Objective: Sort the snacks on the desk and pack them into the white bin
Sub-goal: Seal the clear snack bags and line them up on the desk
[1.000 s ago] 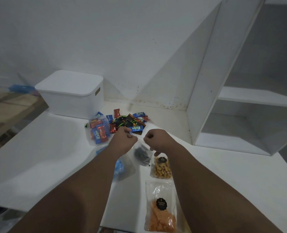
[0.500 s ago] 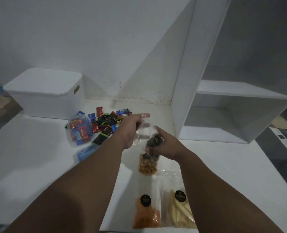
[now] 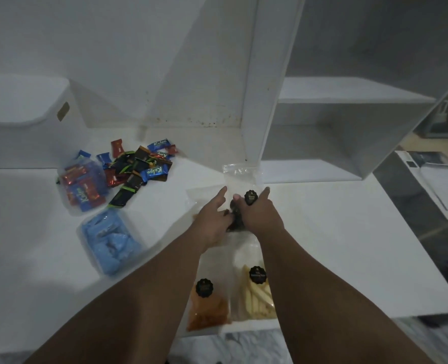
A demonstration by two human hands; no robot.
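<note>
My left hand and my right hand meet mid-desk on a clear bag of dark snacks with a round black label. The bag lies flat, its top pointing away from me. Both hands grip its lower part, index fingers stretched out. The lidded white bin stands at the far left. In front of it lie a loose pile of wrapped candies, a clear bag of red and blue candies and a bag of blue packets. An orange snack bag and a pale stick snack bag lie near me.
A white open shelf unit stands on the desk at the back right, just beyond the dark snack bag. The white desk ends at a front edge near me and a right edge, past which the floor shows.
Both hands carried the dark snack bag forward and lowered it flat onto the desk. The view swung right. The nut bag seen earlier is now hidden under my hands.
</note>
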